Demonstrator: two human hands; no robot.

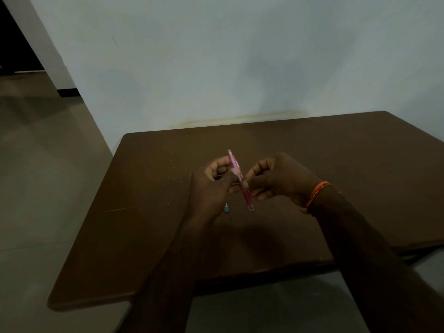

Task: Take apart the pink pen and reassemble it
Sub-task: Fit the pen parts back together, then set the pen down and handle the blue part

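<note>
The pink pen is held in the air above the middle of the brown table, between both hands; its long axis runs steeply, the pale upper end tilted toward the far edge and slightly left, the darker pink tip end pointing down toward the near edge and slightly right; the tip hangs just above the tabletop, whether touching it I cannot tell. The left hand grips the pen at its middle, thumb and fingers clamped on the barrel, the other fingers curled in; the right hand meets it from the right, fingertips pinched together on the barrel just below the left hand's grip; an orange band circles the right wrist. A small pale and blue piece lies on the table just beside the left hand, partly hidden by it; too small to identify. Pale specks are scattered toward the left edge; a pale wall rises beyond the far edge.
</note>
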